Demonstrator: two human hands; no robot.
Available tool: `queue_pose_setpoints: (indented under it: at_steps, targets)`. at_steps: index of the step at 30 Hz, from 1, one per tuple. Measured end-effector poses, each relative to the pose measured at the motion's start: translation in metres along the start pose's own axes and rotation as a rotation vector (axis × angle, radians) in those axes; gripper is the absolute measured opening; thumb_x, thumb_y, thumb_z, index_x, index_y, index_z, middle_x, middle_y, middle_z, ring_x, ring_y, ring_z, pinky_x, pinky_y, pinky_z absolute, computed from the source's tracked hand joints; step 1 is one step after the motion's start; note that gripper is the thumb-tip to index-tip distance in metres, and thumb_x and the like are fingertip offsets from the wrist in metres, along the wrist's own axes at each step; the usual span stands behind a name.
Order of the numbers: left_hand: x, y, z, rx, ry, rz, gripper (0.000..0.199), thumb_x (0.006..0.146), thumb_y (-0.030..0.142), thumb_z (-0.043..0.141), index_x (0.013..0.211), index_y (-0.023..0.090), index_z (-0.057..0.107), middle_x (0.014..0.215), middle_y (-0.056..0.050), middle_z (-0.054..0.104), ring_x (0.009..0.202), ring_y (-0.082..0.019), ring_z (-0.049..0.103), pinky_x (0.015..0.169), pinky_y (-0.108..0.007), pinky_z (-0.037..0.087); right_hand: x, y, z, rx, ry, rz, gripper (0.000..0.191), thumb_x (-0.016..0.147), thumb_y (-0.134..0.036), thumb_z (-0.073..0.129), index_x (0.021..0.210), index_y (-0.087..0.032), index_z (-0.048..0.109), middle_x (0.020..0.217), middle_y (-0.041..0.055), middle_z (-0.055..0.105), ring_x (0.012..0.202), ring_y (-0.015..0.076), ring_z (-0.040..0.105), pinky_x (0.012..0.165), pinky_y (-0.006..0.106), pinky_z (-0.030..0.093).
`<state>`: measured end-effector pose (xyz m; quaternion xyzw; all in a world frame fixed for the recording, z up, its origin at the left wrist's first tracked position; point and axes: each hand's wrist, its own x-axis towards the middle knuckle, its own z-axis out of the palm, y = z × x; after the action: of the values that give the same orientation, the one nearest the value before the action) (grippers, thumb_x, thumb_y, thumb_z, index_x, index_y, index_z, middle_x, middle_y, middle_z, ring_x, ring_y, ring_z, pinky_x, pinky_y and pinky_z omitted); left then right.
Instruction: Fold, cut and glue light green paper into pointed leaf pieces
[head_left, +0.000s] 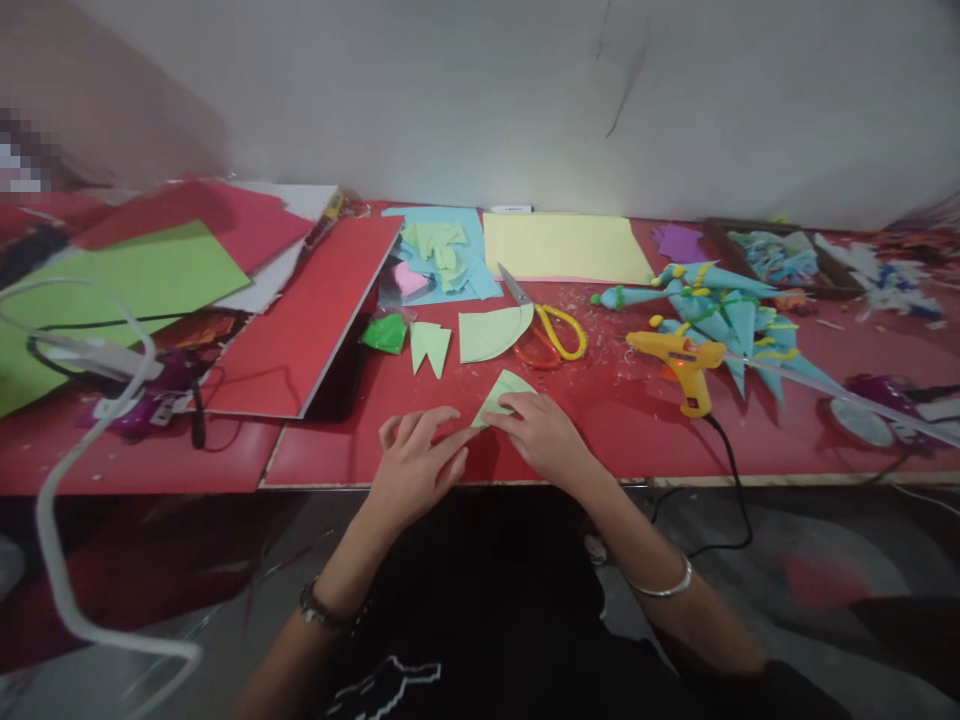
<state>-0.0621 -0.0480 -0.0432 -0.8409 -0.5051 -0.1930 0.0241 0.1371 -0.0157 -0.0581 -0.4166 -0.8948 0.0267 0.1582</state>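
A small folded pale green paper [504, 392] lies on the red table near its front edge. My right hand [541, 432] presses on it, thumb and fingers together at its lower right side. From the left, my left hand [420, 455] reaches its lower corner with an extended finger; the other fingers are apart and partly curled. Just behind are a pale green curved piece [491, 334], a notched pale green piece [430, 346] and scissors [551, 335] with red and yellow handles, lying partly over the curved piece.
A yellow glue gun [682, 362] stands right, beside blue paper cones [731, 312]. Yellow sheets [566, 247] and green scraps [439, 250] lie behind. A red board [307, 325] and a white curved tube [64, 570] are left. A scrap tray [832, 270] sits back right.
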Motion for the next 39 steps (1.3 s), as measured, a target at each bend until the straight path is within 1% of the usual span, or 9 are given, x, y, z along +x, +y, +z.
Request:
queue_pose_setpoints:
  at_steps: [2, 4, 8, 12, 19, 25, 31, 36, 39]
  targets:
    - [0.004, -0.002, 0.002, 0.002, -0.017, -0.004, 0.031, 0.079, 0.017, 0.045, 0.100, 0.033, 0.062, 0.106, -0.002, 0.058, 0.094, -0.021, 0.050, 0.081, -0.039, 0.032, -0.001, -0.001, -0.002, -0.030, -0.018, -0.013, 0.032, 0.085, -0.016, 0.042, 0.110, -0.026, 0.060, 0.107, 0.0092, 0.056, 0.096, 0.0208, 0.050, 0.081, 0.034, 0.039]
    - [0.008, -0.004, 0.003, 0.003, -0.045, 0.027, 0.031, 0.078, 0.016, 0.046, 0.098, 0.033, 0.063, 0.107, -0.002, 0.059, 0.094, -0.021, 0.049, 0.082, -0.040, 0.031, -0.001, -0.001, -0.003, -0.036, -0.033, -0.020, 0.034, 0.085, -0.016, 0.042, 0.111, -0.028, 0.059, 0.109, 0.0095, 0.055, 0.097, 0.0208, 0.049, 0.081, 0.034, 0.039]
    - [0.012, -0.007, 0.005, 0.010, -0.073, 0.099, 0.023, 0.080, 0.025, 0.047, 0.093, 0.034, 0.064, 0.108, 0.000, 0.060, 0.093, -0.021, 0.051, 0.085, -0.041, 0.030, 0.000, 0.000, -0.005, -0.006, -0.050, -0.033, 0.035, 0.085, -0.017, 0.042, 0.113, -0.032, 0.058, 0.111, 0.0087, 0.054, 0.098, 0.0207, 0.049, 0.081, 0.034, 0.039]
    - [0.011, -0.007, 0.007, -0.023, -0.055, 0.086, 0.023, 0.081, 0.029, 0.047, 0.096, 0.035, 0.064, 0.107, 0.001, 0.061, 0.094, -0.021, 0.051, 0.084, -0.041, 0.029, 0.000, 0.003, -0.004, 0.044, -0.044, -0.011, 0.035, 0.085, -0.015, 0.041, 0.112, -0.027, 0.059, 0.110, 0.0087, 0.055, 0.100, 0.0203, 0.048, 0.084, 0.033, 0.039]
    - [0.013, -0.007, 0.010, -0.029, 0.056, 0.130, 0.019, 0.079, 0.026, 0.052, 0.090, 0.031, 0.066, 0.100, 0.000, 0.063, 0.087, -0.019, 0.051, 0.080, -0.039, 0.028, 0.001, 0.009, 0.001, 0.102, -0.039, 0.004, 0.040, 0.084, -0.008, 0.036, 0.115, -0.019, 0.057, 0.109, 0.0085, 0.057, 0.100, 0.0191, 0.047, 0.087, 0.032, 0.039]
    - [0.014, -0.006, 0.010, -0.042, 0.099, 0.148, 0.018, 0.078, 0.024, 0.053, 0.089, 0.030, 0.066, 0.096, 0.001, 0.064, 0.084, -0.018, 0.051, 0.079, -0.037, 0.028, 0.003, 0.014, 0.000, 0.086, -0.021, 0.063, 0.040, 0.083, -0.006, 0.033, 0.115, -0.015, 0.056, 0.110, 0.0098, 0.057, 0.099, 0.0204, 0.046, 0.086, 0.034, 0.040]
    - [0.013, -0.005, 0.010, -0.017, 0.182, 0.156, 0.015, 0.079, 0.022, 0.052, 0.076, 0.026, 0.066, 0.089, 0.001, 0.066, 0.080, -0.017, 0.052, 0.079, -0.036, 0.027, 0.007, 0.014, -0.003, 0.070, -0.044, 0.106, 0.042, 0.080, -0.004, 0.033, 0.115, -0.012, 0.055, 0.113, 0.0091, 0.056, 0.100, 0.0214, 0.046, 0.087, 0.035, 0.039]
    - [0.011, -0.004, 0.007, -0.002, 0.263, 0.181, 0.016, 0.078, 0.021, 0.052, 0.065, 0.024, 0.062, 0.083, 0.002, 0.067, 0.075, -0.015, 0.052, 0.075, -0.035, 0.027, 0.009, 0.011, -0.003, 0.064, -0.033, 0.112, 0.042, 0.080, -0.004, 0.033, 0.116, -0.007, 0.054, 0.114, 0.0117, 0.056, 0.102, 0.0227, 0.045, 0.087, 0.035, 0.040]
    - [0.008, -0.006, 0.005, 0.003, 0.331, 0.179, 0.011, 0.077, 0.020, 0.054, 0.070, 0.024, 0.062, 0.083, 0.001, 0.066, 0.074, -0.015, 0.052, 0.074, -0.035, 0.027, 0.009, 0.010, -0.002, 0.054, -0.023, 0.106, 0.041, 0.080, -0.005, 0.033, 0.116, -0.006, 0.053, 0.114, 0.0127, 0.056, 0.102, 0.0234, 0.045, 0.086, 0.035, 0.041]
